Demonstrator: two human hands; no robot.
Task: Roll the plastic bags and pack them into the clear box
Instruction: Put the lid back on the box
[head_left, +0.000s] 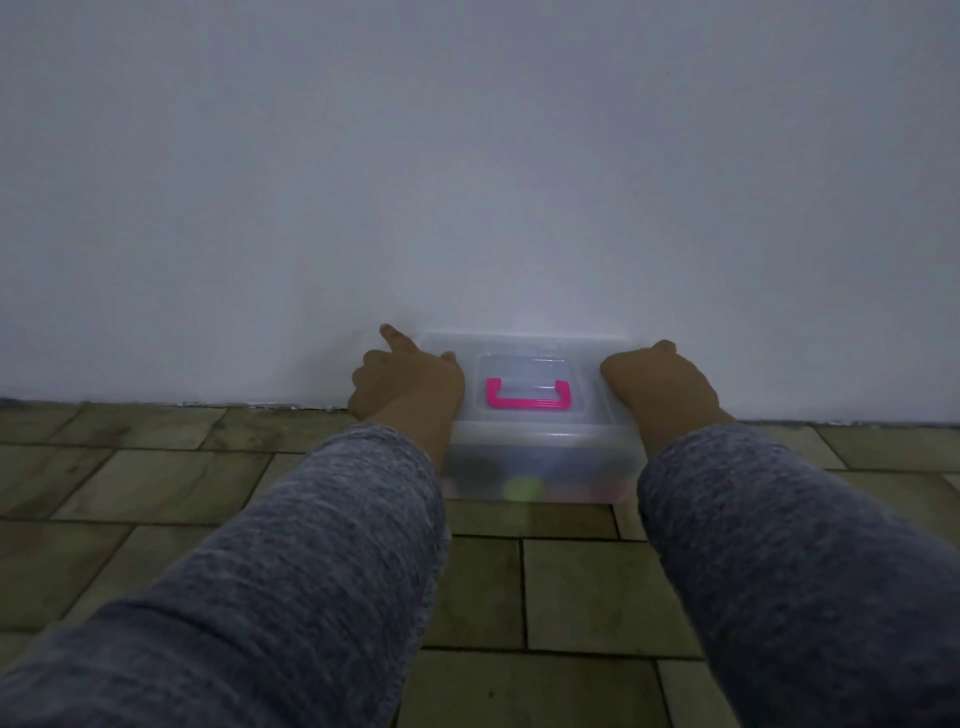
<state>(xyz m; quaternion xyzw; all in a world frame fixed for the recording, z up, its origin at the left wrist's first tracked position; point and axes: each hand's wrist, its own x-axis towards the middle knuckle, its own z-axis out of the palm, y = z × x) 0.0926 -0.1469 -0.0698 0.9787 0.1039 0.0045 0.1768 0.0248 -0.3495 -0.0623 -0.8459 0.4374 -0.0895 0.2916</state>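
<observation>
The clear box (540, 441) stands on the tiled floor, pushed up against the white wall, its lid on and a pink handle (527, 396) lying flat on top. Blurred coloured shapes, probably rolled plastic bags (519, 486), show through its front wall. My left hand (408, 384) grips the box's left end, thumb on the lid, index finger sticking out toward the wall. At the right end my right hand (657, 384) holds the box with fingers curled over the lid's edge. Grey sleeves cover both forearms.
A white wall (467, 182) rises directly behind the box and fills the upper view. Greenish-brown floor tiles (571, 587) stretch out on all sides toward me. No loose bags show on the floor.
</observation>
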